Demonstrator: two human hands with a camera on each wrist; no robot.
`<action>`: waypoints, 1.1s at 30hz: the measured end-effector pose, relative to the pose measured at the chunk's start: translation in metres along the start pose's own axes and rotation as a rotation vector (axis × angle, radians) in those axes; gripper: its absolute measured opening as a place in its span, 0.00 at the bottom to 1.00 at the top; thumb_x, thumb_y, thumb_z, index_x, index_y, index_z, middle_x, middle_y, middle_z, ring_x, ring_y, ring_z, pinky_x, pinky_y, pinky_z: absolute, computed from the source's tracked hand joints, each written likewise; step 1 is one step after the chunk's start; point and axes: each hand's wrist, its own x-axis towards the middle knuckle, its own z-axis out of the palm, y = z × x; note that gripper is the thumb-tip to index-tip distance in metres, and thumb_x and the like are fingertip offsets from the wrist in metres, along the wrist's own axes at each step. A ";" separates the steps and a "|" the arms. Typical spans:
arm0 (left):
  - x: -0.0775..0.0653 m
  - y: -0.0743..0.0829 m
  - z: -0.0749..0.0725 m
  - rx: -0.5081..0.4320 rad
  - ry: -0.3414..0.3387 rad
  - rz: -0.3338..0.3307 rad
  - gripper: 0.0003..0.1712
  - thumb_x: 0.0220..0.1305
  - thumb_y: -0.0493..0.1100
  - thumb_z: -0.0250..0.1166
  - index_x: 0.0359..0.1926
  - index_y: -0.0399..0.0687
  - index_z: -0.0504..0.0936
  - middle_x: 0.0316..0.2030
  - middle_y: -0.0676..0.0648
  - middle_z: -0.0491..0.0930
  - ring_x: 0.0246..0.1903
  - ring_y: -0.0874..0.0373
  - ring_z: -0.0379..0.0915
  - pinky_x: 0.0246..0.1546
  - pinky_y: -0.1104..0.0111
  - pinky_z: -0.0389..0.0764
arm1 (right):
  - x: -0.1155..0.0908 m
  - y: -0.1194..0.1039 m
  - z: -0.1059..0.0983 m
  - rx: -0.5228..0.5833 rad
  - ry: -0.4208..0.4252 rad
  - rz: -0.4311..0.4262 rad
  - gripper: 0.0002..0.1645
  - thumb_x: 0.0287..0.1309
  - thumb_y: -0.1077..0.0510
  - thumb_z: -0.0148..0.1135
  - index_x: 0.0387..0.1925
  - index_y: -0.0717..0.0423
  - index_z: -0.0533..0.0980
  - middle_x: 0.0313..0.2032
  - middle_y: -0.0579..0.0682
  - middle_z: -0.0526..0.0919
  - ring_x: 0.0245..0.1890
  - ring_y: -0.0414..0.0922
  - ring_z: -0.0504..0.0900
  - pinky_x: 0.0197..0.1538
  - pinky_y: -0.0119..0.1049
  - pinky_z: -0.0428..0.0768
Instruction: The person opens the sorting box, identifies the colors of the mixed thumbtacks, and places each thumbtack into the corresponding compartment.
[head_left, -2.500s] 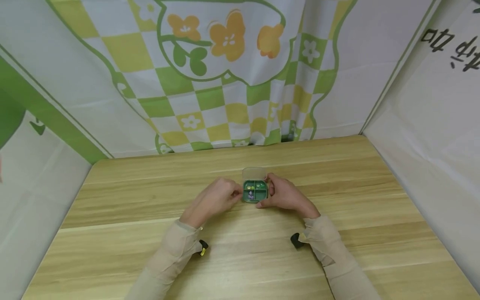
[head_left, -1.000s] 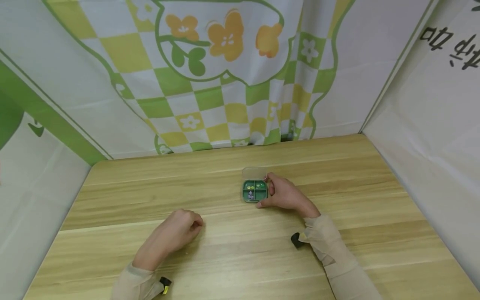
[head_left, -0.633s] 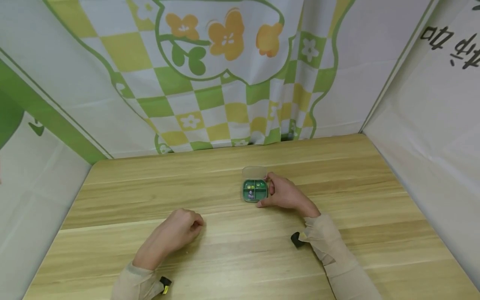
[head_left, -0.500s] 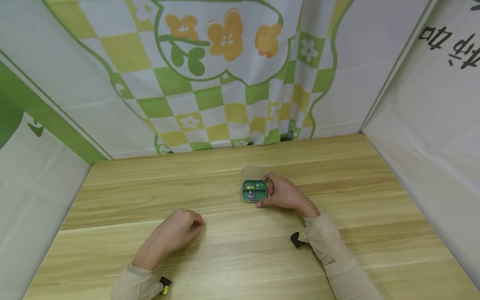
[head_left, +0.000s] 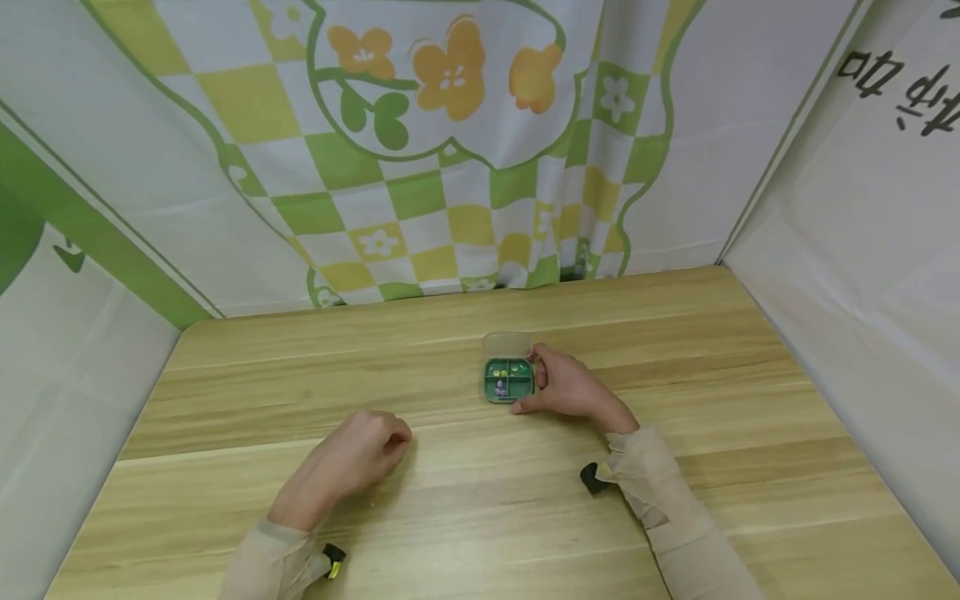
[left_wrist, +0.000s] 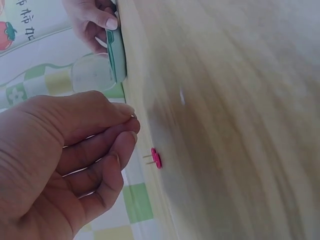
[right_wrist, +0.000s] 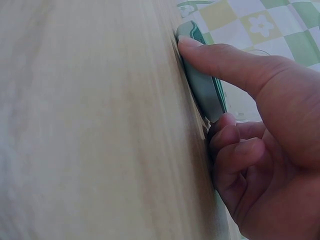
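A small green pill case (head_left: 509,381) stands on the table with its clear lid (head_left: 507,344) tipped back. Its compartments hold yellowish bits at the back left, purple ones at the front left and small pale or green ones at the back right; the front right looks bare. My right hand (head_left: 570,383) grips the case's right side between thumb (right_wrist: 210,55) and curled fingers. Nearer the front, my left hand (head_left: 345,462) hovers, thumb against forefinger. A tiny glint shows there, too small to identify. Beside those fingers lie two pink-headed studs (left_wrist: 156,158) with thin gold posts.
The wooden table (head_left: 480,517) reaches back to a checked, flowered curtain (head_left: 450,208). White sheets hang at both sides, with dark writing (head_left: 900,92) on the right one. A black device with a yellow mark (head_left: 334,560) sits at my left wrist.
My left hand has left the pill case and come toward the front left; in the last half second it has shifted slightly up and right. My right hand keeps its grip on the case.
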 end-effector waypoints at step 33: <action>0.090 0.024 -0.003 -0.023 0.045 0.145 0.07 0.67 0.32 0.66 0.37 0.41 0.90 0.33 0.50 0.89 0.32 0.63 0.79 0.37 0.69 0.83 | 0.000 0.000 0.000 0.023 -0.001 0.007 0.42 0.47 0.47 0.85 0.57 0.57 0.72 0.29 0.47 0.73 0.27 0.43 0.69 0.32 0.36 0.69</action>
